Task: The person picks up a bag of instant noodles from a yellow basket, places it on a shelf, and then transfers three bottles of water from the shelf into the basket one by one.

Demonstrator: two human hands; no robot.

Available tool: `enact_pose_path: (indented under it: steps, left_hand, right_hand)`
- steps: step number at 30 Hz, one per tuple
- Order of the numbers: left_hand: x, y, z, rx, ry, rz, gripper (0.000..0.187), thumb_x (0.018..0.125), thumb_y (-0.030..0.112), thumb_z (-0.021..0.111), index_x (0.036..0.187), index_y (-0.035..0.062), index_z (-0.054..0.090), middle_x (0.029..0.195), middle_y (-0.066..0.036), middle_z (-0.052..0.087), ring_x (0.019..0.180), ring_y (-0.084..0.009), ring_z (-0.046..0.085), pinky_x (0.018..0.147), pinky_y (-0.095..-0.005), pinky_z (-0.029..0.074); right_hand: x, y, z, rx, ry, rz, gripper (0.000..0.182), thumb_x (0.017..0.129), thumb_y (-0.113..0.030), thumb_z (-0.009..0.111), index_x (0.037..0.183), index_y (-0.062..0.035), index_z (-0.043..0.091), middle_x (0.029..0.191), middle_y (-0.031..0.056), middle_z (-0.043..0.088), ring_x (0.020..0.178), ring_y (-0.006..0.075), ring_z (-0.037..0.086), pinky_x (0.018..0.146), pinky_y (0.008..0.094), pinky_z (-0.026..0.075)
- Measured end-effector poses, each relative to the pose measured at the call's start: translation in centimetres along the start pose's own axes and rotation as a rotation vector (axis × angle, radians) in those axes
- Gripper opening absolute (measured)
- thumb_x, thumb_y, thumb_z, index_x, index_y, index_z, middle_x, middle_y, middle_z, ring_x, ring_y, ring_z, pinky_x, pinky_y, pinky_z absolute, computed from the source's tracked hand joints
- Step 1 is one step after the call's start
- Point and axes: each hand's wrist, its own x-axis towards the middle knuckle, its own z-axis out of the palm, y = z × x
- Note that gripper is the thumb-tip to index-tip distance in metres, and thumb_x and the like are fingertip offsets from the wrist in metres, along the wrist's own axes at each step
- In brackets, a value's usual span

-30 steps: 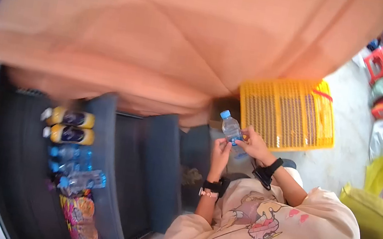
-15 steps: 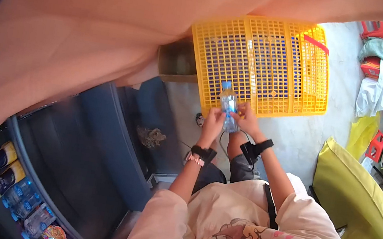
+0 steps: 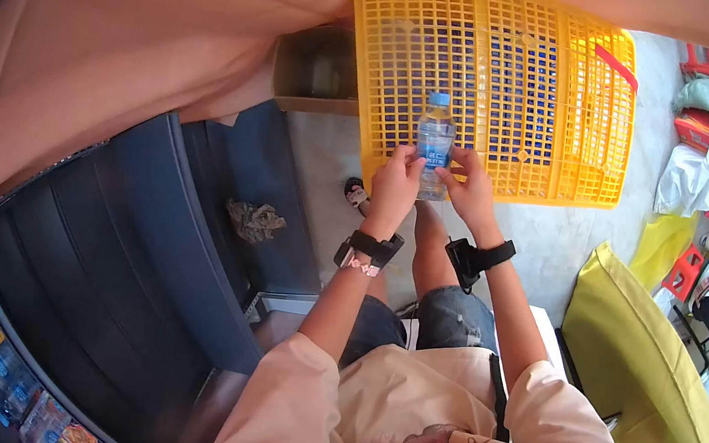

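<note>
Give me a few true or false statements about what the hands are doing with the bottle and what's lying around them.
1. Both hands hold the water bottle. True: the left hand and the right hand grip its lower part from either side.
2. The bottle's cap is red. False: it is blue.
3. A yellow crate with lattice walls lies on the floor behind the bottle. True.
4. The bottle lies flat on the floor. False: it is held upright in the air.
5. Both wrists carry a black strap. True.
6. The crumpled rag lies inside the crate. False: it lies on the dark blue panel to the left.
</note>
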Motion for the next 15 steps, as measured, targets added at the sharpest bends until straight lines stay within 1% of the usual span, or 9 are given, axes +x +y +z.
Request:
enact_pose_path:
  steps: [1, 3, 6, 7, 9, 11, 13, 15]
  left_hand:
    - [0.0, -0.2, -0.1, -0.004, 0.005, -0.003, 0.024, 0.088, 0.015, 0.059, 0.104, -0.0026, 0.057, 0.095, -0.019, 0.067, 0.089, -0.0287, 0.066, 0.075, -0.0341, 0.050]
    - [0.0, -0.5, -0.1, 0.059, 0.004, 0.021, 0.023, 0.087, 0.020, 0.059, 0.103, 0.0033, 0.056, 0.090, -0.016, 0.068, 0.086, -0.0330, 0.065, 0.073, -0.0406, 0.050]
    - [0.0, -0.8, -0.2, 0.017, 0.030, 0.016, 0.023, 0.086, 0.020, 0.060, 0.102, 0.0028, 0.056, 0.090, -0.016, 0.068, 0.085, -0.0334, 0.065, 0.073, -0.0412, 0.050]
    - [0.1, -0.7, -0.2, 0.013, 0.038, 0.013, 0.023, 0.086, 0.020, 0.060, 0.102, 0.0028, 0.056, 0.090, -0.016, 0.068, 0.085, -0.0334, 0.065, 0.073, -0.0412, 0.050]
    - [-0.1, -0.6, -0.2, -0.025, 0.035, 0.005, 0.026, 0.086, 0.016, 0.060, 0.103, -0.0030, 0.058, 0.094, -0.019, 0.067, 0.089, -0.0296, 0.066, 0.074, -0.0354, 0.050]
    - [-0.2, -0.4, -0.3, -0.027, 0.033, -0.003, 0.027, 0.087, 0.016, 0.060, 0.105, -0.0030, 0.058, 0.095, -0.019, 0.067, 0.090, -0.0292, 0.066, 0.075, -0.0352, 0.050]
    - [-0.3, -0.6, -0.3, -0.025, 0.035, -0.007, 0.028, 0.087, 0.016, 0.060, 0.107, -0.0030, 0.057, 0.096, -0.019, 0.067, 0.090, -0.0289, 0.066, 0.075, -0.0350, 0.051]
    - [-0.3, -1.2, -0.2, -0.076, 0.018, 0.017, 0.032, 0.087, 0.016, 0.059, 0.113, -0.0028, 0.056, 0.099, -0.020, 0.066, 0.091, -0.0279, 0.066, 0.076, -0.0344, 0.051]
  right_hand:
    - [0.0, 0.1, 0.0, -0.016, 0.008, -0.009, 0.040, 0.077, -0.018, 0.072, 0.108, -0.0007, 0.054, 0.103, 0.0137, 0.065, 0.088, 0.0270, 0.066, 0.070, 0.0348, 0.053]
    - [0.0, 0.2, 0.0, 0.016, -0.011, -0.008, 0.040, 0.077, -0.017, 0.072, 0.108, -0.0003, 0.054, 0.103, 0.0139, 0.065, 0.088, 0.0264, 0.065, 0.071, 0.0344, 0.054]
    - [0.2, 0.3, 0.2, 0.049, -0.032, -0.006, 0.040, 0.077, -0.015, 0.072, 0.109, 0.0008, 0.054, 0.105, 0.0143, 0.064, 0.089, 0.0247, 0.065, 0.072, 0.0338, 0.054]
    - [0.3, 0.2, 0.2, 0.047, -0.038, 0.001, 0.041, 0.077, -0.015, 0.072, 0.110, 0.0014, 0.053, 0.106, 0.0145, 0.063, 0.089, 0.0237, 0.065, 0.072, 0.0336, 0.053]
    - [0.1, 0.0, 0.2, 0.055, -0.044, 0.020, 0.041, 0.078, -0.014, 0.072, 0.110, 0.0019, 0.053, 0.106, 0.0142, 0.063, 0.088, 0.0230, 0.064, 0.072, 0.0328, 0.053]
    - [0.0, -0.3, -0.1, 0.062, -0.042, 0.042, 0.041, 0.078, -0.013, 0.072, 0.111, 0.0025, 0.053, 0.107, 0.0140, 0.063, 0.088, 0.0222, 0.064, 0.072, 0.0319, 0.053]
    - [0.1, -0.5, -0.2, 0.122, -0.072, 0.030, 0.044, 0.078, -0.012, 0.072, 0.116, 0.0026, 0.054, 0.109, 0.0134, 0.062, 0.088, 0.0205, 0.063, 0.071, 0.0299, 0.053]
    - [0.1, -0.6, -0.3, 0.125, -0.077, 0.052, 0.046, 0.079, -0.012, 0.072, 0.118, 0.0023, 0.053, 0.110, 0.0134, 0.062, 0.089, 0.0206, 0.063, 0.072, 0.0296, 0.053]
